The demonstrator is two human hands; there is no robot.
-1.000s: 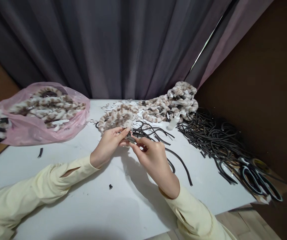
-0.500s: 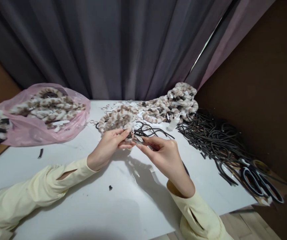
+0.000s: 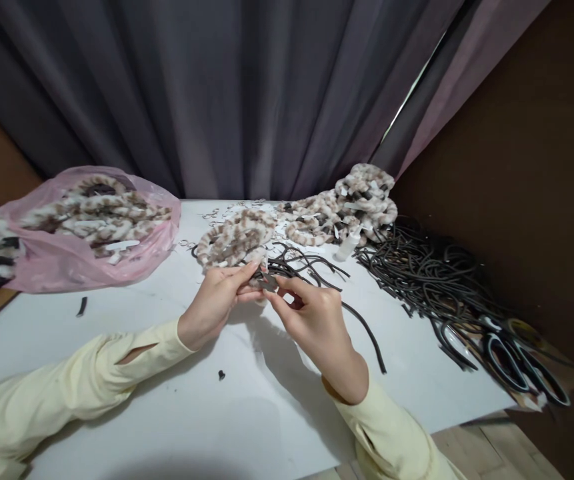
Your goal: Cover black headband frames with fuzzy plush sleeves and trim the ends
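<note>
My left hand (image 3: 214, 300) is closed in a pinch in front of the near coil of brown-and-white fluffy tube (image 3: 237, 237). Its fingers and thumb hide most of what they grip. My right hand (image 3: 319, 320) meets it from the right, thumb and fingertips pinching a small flat dark-grey piece (image 3: 269, 283) that lies between the two hands. What that piece is I cannot make out. Just behind the fingers lie several loose black cords (image 3: 311, 263). One longer black cord (image 3: 369, 327) curves over the white table (image 3: 177, 413) to the right of my right hand.
A pink plastic bag (image 3: 147, 267) with fluffy tubes stands at left. More fluffy tubes (image 3: 367, 193) are heaped at back right, near a small clear bottle (image 3: 348, 245). Black cords (image 3: 431, 267) pile up at right beside scissors (image 3: 504, 363). Metal rings lie at the back.
My right hand has shifted a little left and down, showing more of the dark-grey piece and the long cord behind it. My left hand has barely moved.
</note>
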